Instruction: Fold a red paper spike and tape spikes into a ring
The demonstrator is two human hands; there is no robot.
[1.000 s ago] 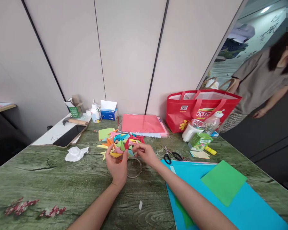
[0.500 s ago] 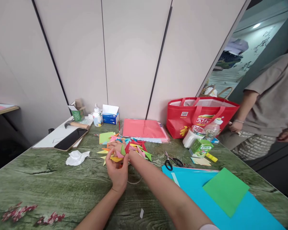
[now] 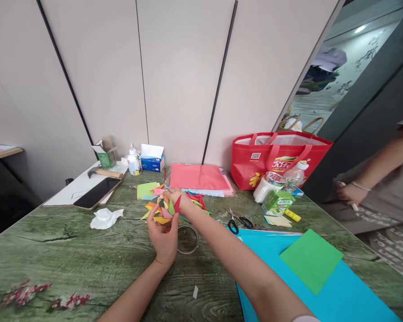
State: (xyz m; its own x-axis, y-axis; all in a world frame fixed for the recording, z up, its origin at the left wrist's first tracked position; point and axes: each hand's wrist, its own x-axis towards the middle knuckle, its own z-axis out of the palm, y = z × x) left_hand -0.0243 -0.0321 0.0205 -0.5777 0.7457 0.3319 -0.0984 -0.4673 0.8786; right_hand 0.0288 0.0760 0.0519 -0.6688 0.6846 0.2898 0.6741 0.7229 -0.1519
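Observation:
My left hand (image 3: 164, 241) is closed round a cluster of folded paper points (image 3: 167, 213) in pink, green, red and yellow, lifted a little above the table. My right hand (image 3: 176, 197) reaches across behind that cluster, over other loose folded paper pieces (image 3: 199, 200) on the table. Its fingers are mostly hidden, so what they hold does not show. Close to the left wrist lies a thin round ring (image 3: 188, 252), like a roll of clear tape. A small white paper scrap (image 3: 195, 292) lies nearer to me.
Scissors (image 3: 234, 219) and large blue sheets (image 3: 272, 264) with a green square (image 3: 312, 261) lie on the right. A red bag (image 3: 243, 165) and a bottle (image 3: 293, 179) stand behind. A phone (image 3: 97, 193) and crumpled tissue (image 3: 106, 218) lie left. A person's hand (image 3: 352, 193) is at the far right.
My right hand has drawn its fingers in from lying spread over the papers and moved slightly right. The tape-like ring now shows more fully. The person at the right has shifted further right.

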